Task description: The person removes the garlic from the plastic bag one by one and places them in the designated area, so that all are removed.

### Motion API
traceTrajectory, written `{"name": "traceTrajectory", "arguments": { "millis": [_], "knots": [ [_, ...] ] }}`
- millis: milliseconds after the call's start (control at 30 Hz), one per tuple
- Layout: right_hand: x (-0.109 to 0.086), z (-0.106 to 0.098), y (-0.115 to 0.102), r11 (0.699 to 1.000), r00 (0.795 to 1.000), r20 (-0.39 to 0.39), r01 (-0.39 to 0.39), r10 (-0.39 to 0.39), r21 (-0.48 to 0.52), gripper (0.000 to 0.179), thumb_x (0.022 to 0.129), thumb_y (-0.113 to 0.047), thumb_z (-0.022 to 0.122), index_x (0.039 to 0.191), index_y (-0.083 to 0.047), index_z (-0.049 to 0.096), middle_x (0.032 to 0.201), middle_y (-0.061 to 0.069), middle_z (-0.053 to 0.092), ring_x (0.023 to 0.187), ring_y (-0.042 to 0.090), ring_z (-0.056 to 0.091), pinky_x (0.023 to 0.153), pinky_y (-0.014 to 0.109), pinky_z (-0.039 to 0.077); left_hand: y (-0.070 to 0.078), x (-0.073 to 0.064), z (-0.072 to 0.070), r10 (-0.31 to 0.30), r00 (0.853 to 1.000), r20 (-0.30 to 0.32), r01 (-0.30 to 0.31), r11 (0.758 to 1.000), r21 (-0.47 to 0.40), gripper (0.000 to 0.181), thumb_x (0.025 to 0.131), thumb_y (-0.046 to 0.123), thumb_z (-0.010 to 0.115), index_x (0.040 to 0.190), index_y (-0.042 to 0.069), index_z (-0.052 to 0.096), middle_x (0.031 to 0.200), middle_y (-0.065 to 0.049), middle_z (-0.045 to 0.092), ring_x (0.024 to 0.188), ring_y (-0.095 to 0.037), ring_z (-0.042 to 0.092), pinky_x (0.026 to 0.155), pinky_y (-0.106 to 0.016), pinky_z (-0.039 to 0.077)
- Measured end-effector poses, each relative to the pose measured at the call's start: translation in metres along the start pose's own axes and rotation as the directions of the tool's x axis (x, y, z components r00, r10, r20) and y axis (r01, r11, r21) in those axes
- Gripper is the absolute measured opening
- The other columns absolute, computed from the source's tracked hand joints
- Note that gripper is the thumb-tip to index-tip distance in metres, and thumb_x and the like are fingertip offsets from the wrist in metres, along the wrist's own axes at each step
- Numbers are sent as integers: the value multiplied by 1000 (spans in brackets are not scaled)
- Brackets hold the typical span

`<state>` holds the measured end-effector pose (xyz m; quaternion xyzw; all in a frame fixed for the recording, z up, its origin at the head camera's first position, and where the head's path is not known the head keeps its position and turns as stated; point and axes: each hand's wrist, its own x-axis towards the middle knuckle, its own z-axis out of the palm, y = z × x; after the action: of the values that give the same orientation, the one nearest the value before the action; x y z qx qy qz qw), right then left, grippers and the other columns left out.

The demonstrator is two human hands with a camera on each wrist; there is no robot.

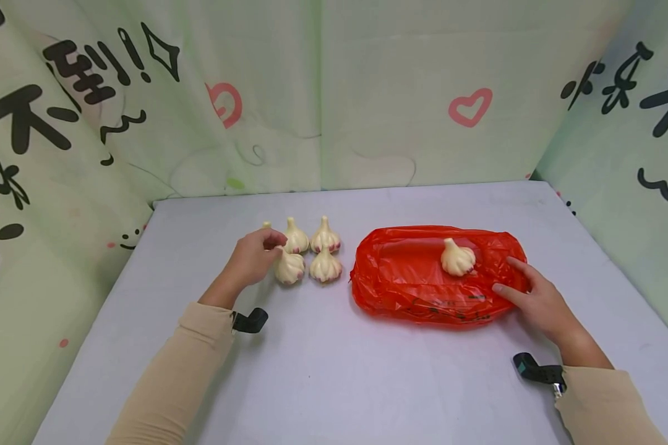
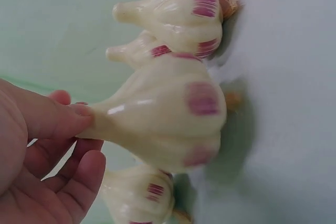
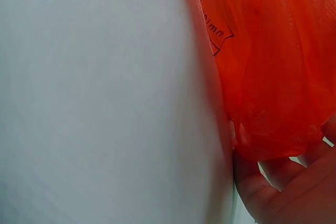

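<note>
My left hand [image 1: 254, 256] pinches the stem of a garlic bulb [image 2: 163, 114] between thumb and fingertips. This bulb is cream with purple streaks and a short brown root end. Several more garlic bulbs [image 1: 325, 267] stand close around it on the left half of the table, one partly hidden behind the hand. My right hand [image 1: 540, 306] grips the right end of a red plastic bag [image 1: 401, 259], thumb on top and fingers under the edge in the right wrist view. The bag lies spread in a shallow basin shape, with a single garlic bulb [image 1: 458, 258] inside, towards its right side.
The table has a pale whitish cover [image 1: 334, 383]. Behind it and on both sides hangs a light green curtain [image 1: 367, 93] with black lettering and red hearts. Black wrist cameras [image 1: 250, 321] sit at both beige sleeves [image 1: 172, 377].
</note>
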<state>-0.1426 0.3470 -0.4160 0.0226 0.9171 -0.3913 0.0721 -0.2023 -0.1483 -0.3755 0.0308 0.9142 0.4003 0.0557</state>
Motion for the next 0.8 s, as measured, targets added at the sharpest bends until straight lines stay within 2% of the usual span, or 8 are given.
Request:
{"name": "traceTrajectory", "arguments": {
  "millis": [133, 333, 600, 800],
  "knots": [
    [-1, 0, -1, 1000, 1000, 4, -6, 6, 0, 78, 103, -34, 54, 156, 6, 13, 151, 42, 18, 133, 60, 24, 90, 66, 46, 2, 0, -3, 38, 999, 15, -38, 999, 8, 16, 97, 1, 57, 110, 3, 65, 113, -13, 66, 111, -30, 59, 90, -42, 49],
    [-1, 0, -1, 1000, 1000, 3, -9, 9, -4, 79, 102, -35, 54, 156, 6, 14, 151, 42, 19, 133, 61, 24, 89, 66, 47, 5, 2, 2, 4, 998, 65, -4, 1000, -4, 11, 99, 4, 58, 108, 5, 65, 108, -10, 66, 102, -26, 59, 82, -35, 49],
    [0, 1, 0, 1000, 1000, 2, -4, 4, 0, 79, 102, -35, 54, 156, 6, 14, 150, 42, 19, 133, 60, 25, 89, 66, 47, 3, 8, 11, 6, 1000, 4, -6, 1000, -19, 13, 98, 7, 61, 109, 3, 65, 108, -12, 68, 104, -27, 61, 88, -38, 48],
    [-1, 0, -1, 1000, 1000, 0, -1, 1, 4, 79, 102, -36, 54, 156, 6, 14, 150, 42, 19, 132, 61, 25, 90, 66, 47, 4, 10, 13, -3, 1000, -12, 3, 999, -37, 13, 97, 8, 62, 110, 3, 65, 108, -12, 67, 104, -27, 60, 89, -39, 48]
  ]
}}
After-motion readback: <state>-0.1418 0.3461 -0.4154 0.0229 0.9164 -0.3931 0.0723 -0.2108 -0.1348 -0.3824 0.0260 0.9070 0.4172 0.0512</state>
